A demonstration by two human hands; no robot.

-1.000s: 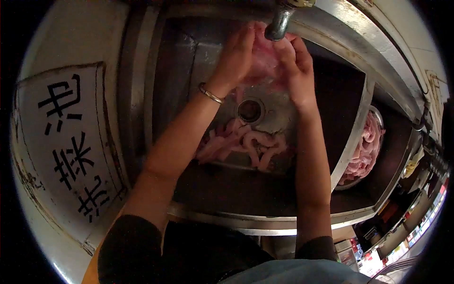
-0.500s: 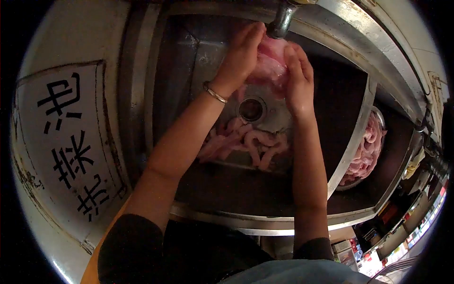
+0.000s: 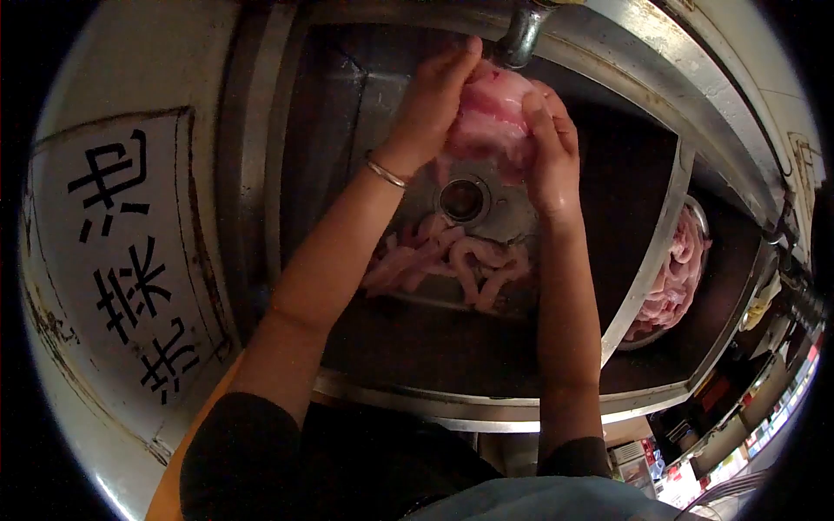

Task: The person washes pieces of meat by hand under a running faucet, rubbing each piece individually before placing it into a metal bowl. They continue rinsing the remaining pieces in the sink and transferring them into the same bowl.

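A piece of raw pink meat (image 3: 492, 113) is stretched between my two hands, just under the faucet (image 3: 521, 39). My left hand (image 3: 432, 104) grips its left side, thumb at the upper edge. On the opposite side my right hand (image 3: 552, 143) has its fingers curled round the meat's edge. Beneath them is the metal sink (image 3: 343, 104), with a round drain (image 3: 463, 201) in its floor. Long strips of raw meat (image 3: 486, 269) lie on the sink floor, nearer to me than the drain; my left forearm overlaps some of them.
A metal divider (image 3: 647, 247) separates this basin from one on the right, where a round bowl (image 3: 700, 217) is heaped with raw meat (image 3: 673, 282). The sink's front rim (image 3: 452, 415) runs close to my body. A sign with black characters (image 3: 126, 269) is at the left.
My left hand has shifted slightly left and turned, and the meat is spread wider with more of its face showing. The right hand stays nearly in place. The strips below have not moved.
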